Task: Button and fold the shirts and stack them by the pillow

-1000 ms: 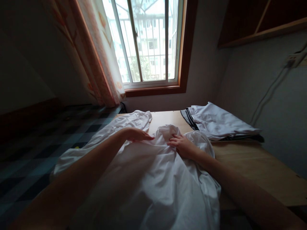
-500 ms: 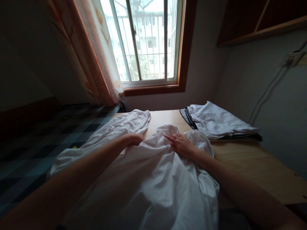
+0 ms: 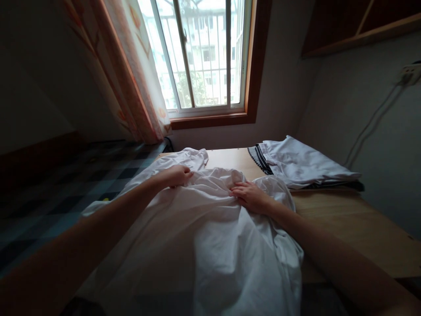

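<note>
A large white garment (image 3: 204, 245) lies spread over a wooden table (image 3: 345, 219) and hangs toward me. My left hand (image 3: 174, 175) is closed, pinching a fold of the white cloth near the far left part of the garment. My right hand (image 3: 250, 195) rests on the cloth near its bunched top, fingers curled into the fabric. Both forearms reach across the garment.
A folded white garment with a dark striped band (image 3: 296, 164) sits at the table's far right. A window (image 3: 204, 57) with a patterned curtain (image 3: 134, 79) is behind. A checkered surface (image 3: 66, 188) lies to the left. A cable runs down the right wall.
My left hand went from flat and stretched out to closed on a fold, and moved away from me. The cloth has been drawn flatter toward the far edge. My right hand barely shifted.
</note>
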The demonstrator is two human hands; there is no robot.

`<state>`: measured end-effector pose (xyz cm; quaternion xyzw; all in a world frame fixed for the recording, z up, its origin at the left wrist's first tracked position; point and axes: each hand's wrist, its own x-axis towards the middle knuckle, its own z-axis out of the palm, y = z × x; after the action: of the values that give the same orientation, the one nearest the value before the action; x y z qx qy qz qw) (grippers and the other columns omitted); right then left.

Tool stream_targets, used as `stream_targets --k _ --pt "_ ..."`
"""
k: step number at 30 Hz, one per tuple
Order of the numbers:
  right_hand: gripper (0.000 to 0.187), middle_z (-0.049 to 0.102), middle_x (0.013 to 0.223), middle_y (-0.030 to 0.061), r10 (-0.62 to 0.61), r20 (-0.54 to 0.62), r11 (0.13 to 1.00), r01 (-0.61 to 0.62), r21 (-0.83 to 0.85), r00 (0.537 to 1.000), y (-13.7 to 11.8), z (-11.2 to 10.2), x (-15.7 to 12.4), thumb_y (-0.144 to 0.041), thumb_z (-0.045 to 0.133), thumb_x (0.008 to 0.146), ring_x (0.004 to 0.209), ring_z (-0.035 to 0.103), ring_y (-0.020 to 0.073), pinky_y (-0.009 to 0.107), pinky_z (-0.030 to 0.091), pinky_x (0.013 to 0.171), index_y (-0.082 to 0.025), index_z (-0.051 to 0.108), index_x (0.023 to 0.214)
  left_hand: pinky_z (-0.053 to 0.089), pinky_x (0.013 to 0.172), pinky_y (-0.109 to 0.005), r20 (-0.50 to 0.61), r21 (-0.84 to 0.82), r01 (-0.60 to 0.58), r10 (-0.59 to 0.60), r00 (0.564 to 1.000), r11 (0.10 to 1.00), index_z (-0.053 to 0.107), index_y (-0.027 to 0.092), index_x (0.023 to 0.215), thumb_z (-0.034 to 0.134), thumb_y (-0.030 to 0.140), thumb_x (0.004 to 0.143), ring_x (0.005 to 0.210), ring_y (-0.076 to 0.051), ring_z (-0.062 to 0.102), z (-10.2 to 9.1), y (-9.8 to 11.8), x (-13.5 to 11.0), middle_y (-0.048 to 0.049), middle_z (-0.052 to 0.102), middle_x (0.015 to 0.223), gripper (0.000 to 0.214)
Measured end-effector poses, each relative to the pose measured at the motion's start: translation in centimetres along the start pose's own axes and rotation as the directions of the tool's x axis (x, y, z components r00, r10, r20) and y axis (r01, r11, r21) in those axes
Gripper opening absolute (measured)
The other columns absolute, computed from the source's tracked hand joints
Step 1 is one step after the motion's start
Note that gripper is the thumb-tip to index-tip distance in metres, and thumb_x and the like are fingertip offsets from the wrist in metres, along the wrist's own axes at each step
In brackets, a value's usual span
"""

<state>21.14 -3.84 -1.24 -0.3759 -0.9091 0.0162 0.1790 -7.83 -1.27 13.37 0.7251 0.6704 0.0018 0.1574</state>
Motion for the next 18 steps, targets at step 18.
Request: stream_targets --k 18 --pt "0.015 0.074 0.098 0.0069 -0.033 -0.055 0.999 0.032 -0.008 0.998 2.2 -1.4 -0.5 -0.014 0.056 0.086 0.121 0.058 0.0269 0.041 0.037 0.106 -0.021 0.07 0.087 0.046 0.079 -0.031 -0.324 0.16 -0.325 0.361 0.874 0.932 0.059 0.018 0.071 0.05 0.052 0.09 0.082 -0.022 0.06 -1.3 -7.8 2.7 -0.0072 0.064 0.08 0.041"
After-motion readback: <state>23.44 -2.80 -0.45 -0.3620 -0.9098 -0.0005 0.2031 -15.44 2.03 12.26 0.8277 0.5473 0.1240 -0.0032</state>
